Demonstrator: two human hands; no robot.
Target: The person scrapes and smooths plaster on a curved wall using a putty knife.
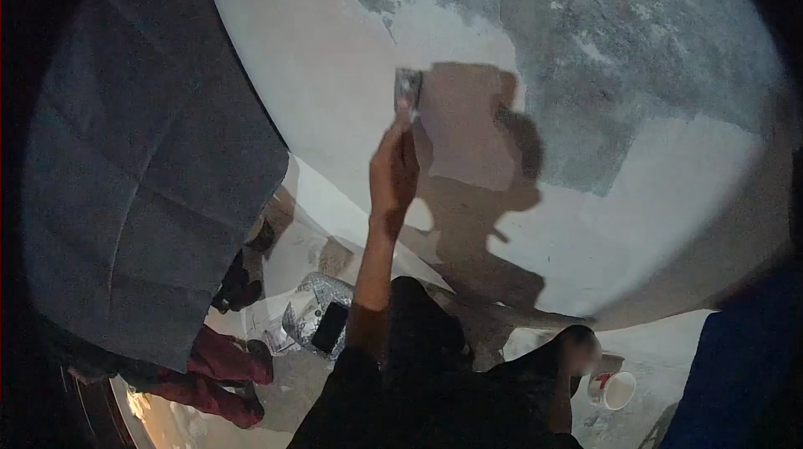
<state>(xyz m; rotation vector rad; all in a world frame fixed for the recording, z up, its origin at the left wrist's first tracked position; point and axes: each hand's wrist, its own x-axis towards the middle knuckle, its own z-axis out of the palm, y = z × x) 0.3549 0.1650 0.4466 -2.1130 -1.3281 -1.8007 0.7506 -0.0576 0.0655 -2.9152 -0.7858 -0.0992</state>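
My left hand (393,166) is raised at the end of an outstretched arm and closed round a putty knife (408,91). Its flat metal blade points up, at or close to the wall (456,35); I cannot tell whether it touches. Smooth pale filler coats part of this wall, while rough grey patches show at the upper right. A large shadow of the arm and tool falls just right of the blade. Low on the right, by my dark-clothed knee, is my right hand (577,357); it is smeared, so its fingers cannot be made out.
A white bucket (617,390) stands on the floor at the right. On the left, a black phone (330,328) lies on crumpled silvery material (326,288). Another person's red-trousered legs (222,378) are beyond it. A large dark panel (150,139) borders the left, a blue surface (740,374) the right.
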